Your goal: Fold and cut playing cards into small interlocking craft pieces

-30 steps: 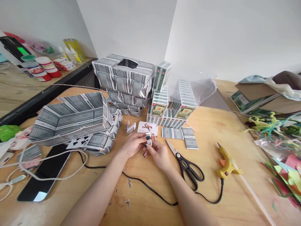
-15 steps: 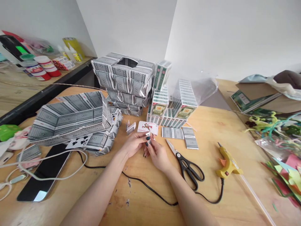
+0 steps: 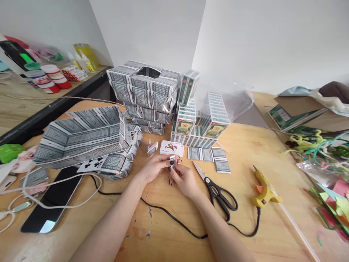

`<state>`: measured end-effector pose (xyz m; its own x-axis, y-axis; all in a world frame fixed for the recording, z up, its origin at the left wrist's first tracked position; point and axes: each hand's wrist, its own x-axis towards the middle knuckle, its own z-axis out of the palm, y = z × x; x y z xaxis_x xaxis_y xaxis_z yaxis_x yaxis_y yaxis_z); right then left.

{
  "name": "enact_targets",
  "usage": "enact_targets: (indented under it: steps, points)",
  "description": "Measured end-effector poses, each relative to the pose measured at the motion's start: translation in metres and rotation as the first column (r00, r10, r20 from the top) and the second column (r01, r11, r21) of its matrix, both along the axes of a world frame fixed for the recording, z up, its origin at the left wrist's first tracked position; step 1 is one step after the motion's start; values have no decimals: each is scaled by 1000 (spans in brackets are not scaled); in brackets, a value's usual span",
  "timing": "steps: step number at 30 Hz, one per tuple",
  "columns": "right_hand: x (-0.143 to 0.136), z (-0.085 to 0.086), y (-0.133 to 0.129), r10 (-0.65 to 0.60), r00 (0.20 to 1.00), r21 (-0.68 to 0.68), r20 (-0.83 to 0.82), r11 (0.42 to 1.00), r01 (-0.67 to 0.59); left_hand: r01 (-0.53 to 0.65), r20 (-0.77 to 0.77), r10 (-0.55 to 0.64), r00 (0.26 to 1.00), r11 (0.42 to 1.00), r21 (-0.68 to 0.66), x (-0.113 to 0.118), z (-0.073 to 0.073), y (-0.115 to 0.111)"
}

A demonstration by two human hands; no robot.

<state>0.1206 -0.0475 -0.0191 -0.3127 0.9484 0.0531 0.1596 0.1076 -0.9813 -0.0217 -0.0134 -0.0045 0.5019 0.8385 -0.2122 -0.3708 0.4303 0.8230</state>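
Observation:
Between my fingertips is a small folded playing card [image 3: 172,158], mostly hidden by my fingers. My left hand [image 3: 156,168] pinches it from the left, and my right hand [image 3: 183,177] pinches it from the right. Just beyond the hands lies a joker card [image 3: 171,148], face up. To its left stands a folded card piece [image 3: 152,148] with grey patterned backs. Several face-down cards [image 3: 208,156] lie to the right of the joker. Scissors [image 3: 216,191] with black handles rest beside my right hand, their blades partly apart.
A yellow glue gun [image 3: 264,189] lies at the right, its black cord [image 3: 169,214] crossing under my forearms. Behind stand boxes made of cards [image 3: 144,87] and stacked card packs [image 3: 215,116]. At left are an open card box [image 3: 81,138], a phone [image 3: 51,200] and a white cable [image 3: 62,207].
The folded card has tilted slightly upward between my fingers, showing more of its white edge. Both hands stay in nearly the same place; the other things lie as before.

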Motion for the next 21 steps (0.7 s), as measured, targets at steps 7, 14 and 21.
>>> enact_targets:
  steps: [7,14,21]
  points:
    - [-1,4,0,3,1000,-3,11,1000,-3,-22,0,22,1000,999,24,2,-2,0]
    - [0,5,-1,-24,999,24,22,999,23,-43,-5,43,999,999,7,3,-3,0]
    - [3,4,5,-87,986,-46,-142,996,81,34,48,-35,998,999,8,2,-2,1]
